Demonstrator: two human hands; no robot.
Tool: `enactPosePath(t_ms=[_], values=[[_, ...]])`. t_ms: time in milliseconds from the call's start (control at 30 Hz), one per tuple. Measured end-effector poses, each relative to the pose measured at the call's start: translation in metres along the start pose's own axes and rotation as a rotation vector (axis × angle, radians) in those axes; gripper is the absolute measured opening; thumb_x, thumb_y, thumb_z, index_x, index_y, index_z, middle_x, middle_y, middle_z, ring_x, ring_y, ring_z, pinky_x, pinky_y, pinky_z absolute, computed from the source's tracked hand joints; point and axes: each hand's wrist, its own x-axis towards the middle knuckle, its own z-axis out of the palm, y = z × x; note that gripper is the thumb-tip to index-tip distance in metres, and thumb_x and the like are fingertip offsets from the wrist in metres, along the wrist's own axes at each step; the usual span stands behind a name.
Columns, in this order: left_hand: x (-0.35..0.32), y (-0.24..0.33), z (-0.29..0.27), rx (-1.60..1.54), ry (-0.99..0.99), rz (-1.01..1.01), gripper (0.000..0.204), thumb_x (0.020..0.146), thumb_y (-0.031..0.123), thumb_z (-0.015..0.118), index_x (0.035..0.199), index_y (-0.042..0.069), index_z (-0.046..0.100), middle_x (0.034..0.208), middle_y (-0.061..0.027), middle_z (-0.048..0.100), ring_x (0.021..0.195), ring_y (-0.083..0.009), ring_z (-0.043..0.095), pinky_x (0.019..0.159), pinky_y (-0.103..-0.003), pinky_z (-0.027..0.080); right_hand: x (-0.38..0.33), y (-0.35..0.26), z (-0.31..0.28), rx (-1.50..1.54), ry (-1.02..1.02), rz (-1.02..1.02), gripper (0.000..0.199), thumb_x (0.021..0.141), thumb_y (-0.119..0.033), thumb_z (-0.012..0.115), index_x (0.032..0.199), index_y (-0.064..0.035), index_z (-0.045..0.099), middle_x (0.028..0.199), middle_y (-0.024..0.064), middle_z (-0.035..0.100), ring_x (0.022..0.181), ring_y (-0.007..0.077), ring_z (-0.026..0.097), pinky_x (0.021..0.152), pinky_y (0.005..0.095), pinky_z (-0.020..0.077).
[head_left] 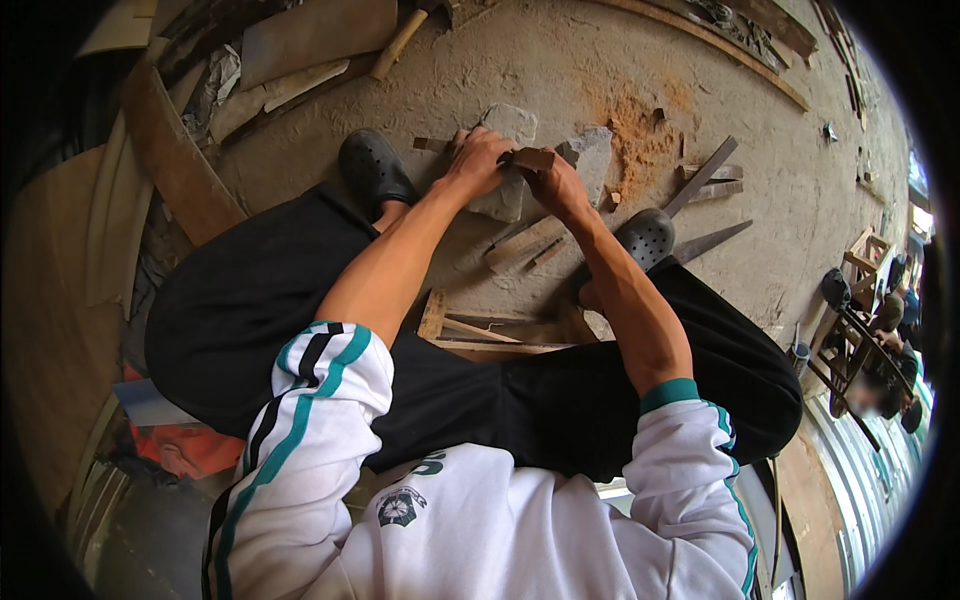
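Observation:
My left hand (477,160) is closed over a stone block (508,122). From beneath its fingers the end of a thin strip of wood (430,144) sticks out to the left. Close beside it, my right hand (558,187) has its fingers wrapped round a brown wooden piece (534,159), with something dark at its left end that I cannot make out. The hands nearly meet, and their fingertips are partly hidden. Under the right hand lies a second grey stone slab (592,160). Wood offcuts (525,243) lie on the floor nearer my legs.
Orange sawdust (635,140) covers the floor to the right. Two saw blades, one upper (704,176) and one lower (712,241), lie by my right shoe (646,237). A hammer (398,45) rests at the far left near boards (180,150). Another person (890,360) is at far right.

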Motion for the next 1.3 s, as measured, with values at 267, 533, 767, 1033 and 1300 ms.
enactPosePath(t_ms=[267,533,767,1033,1300], values=[[-0.001,-0.002,0.0,-0.016,0.042,0.006,0.028,0.079,0.01,0.072,0.106,0.018,0.069,0.101,-0.0032,0.065,0.106,-0.0272,0.057,0.091,-0.044,0.037,0.004,-0.008,-0.006,-0.041,0.009,-0.03,0.017,0.089,-0.013,0.066,0.105,-0.0064,0.063,0.099,0.0151,0.064,0.092,0.0382,0.063,0.077,0.0442,0.0522],[0.006,0.003,-0.005,-0.001,-0.021,-0.006,0.025,0.077,0.013,0.073,0.101,0.018,0.07,0.101,-0.001,0.067,0.105,-0.026,0.058,0.091,-0.042,0.036,0.004,-0.004,-0.007,-0.036,0.016,-0.054,0.018,0.086,-0.009,0.065,0.103,-0.0057,0.061,0.098,0.0149,0.062,0.094,0.0386,0.063,0.077,0.045,0.0526],[0.002,0.006,-0.004,-0.01,0.06,0.035,0.026,0.075,0.018,0.075,0.1,0.018,0.071,0.103,-0.0002,0.07,0.103,-0.0251,0.06,0.091,-0.043,0.036,0.003,-0.012,-0.009,-0.045,0.036,-0.011,0.015,0.086,-0.009,0.063,0.098,-0.0039,0.057,0.096,0.0161,0.06,0.095,0.0388,0.062,0.077,0.0456,0.0523],[0.002,-0.001,0.004,-0.006,0.179,0.181,0.02,0.076,0.016,0.075,0.095,0.016,0.072,0.095,-0.0003,0.071,0.095,-0.0241,0.062,0.086,-0.041,0.037,-0.007,-0.009,-0.005,0.163,0.153,0.072,0.017,0.089,-0.012,0.061,0.105,-0.0053,0.06,0.096,0.0207,0.063,0.088,0.043,0.064,0.075,0.0492,0.0524],[0.002,-0.005,0.0,0.091,0.149,0.284,0.029,0.077,0.01,0.07,0.106,0.017,0.073,0.105,0.0003,0.072,0.102,-0.0227,0.063,0.09,-0.04,0.041,-0.006,-0.01,-0.008,0.03,0.135,-0.009,0.011,0.09,-0.009,0.055,0.098,-0.001,0.056,0.093,0.0192,0.062,0.09,0.0383,0.064,0.076,0.0457,0.0546]])
